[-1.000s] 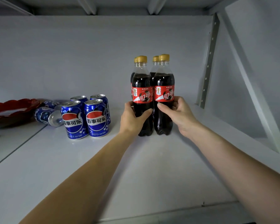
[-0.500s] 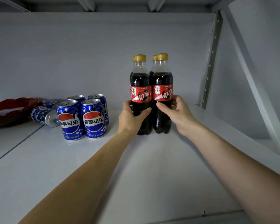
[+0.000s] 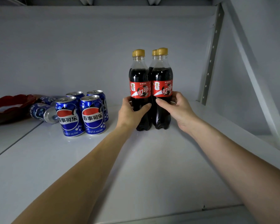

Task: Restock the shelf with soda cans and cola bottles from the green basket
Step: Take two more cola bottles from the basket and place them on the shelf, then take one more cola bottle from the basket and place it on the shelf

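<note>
a: big picture first, the white shelf (image 3: 152,167) fills the shot, pale wall behind it, a slanted metal brace (image 3: 255,88) and a perforated upright (image 3: 212,59) off to the outside of the right hand.

b: and both arms are reaching in. left hand (image 3: 129,110) is curled round the lower body of the front left cola bottle (image 3: 138,94), thumb across the front. right hand (image 3: 178,107) is wrapped round the front right cola bottle (image 3: 162,92) the same way.

a: both bottles stand upright on the shelf, touching each other, with two more yellow caps (image 3: 154,52) peeking just behind them. so four bottles in a tight block, i'd say.

b: out past the left hand, four upright blue soda cans (image 3: 81,113) in a square, and a tipped can (image 3: 42,113) lying on its side just beyond, with what looks like another behind it.

a: further out still, the edge of a red tray (image 3: 8,102).

b: progress?

a: looks well along. cans and bottles are up there already; these two look like they are being squared up against the back pair. the lying cans probably want standing up.

b: the green basket?

a: not in view, so i cannot tell what is left inside.

b: surface?

a: smooth and glossy, slightly reflective, with a seam beyond the cans. dim light, shelf underside overhead.
</note>
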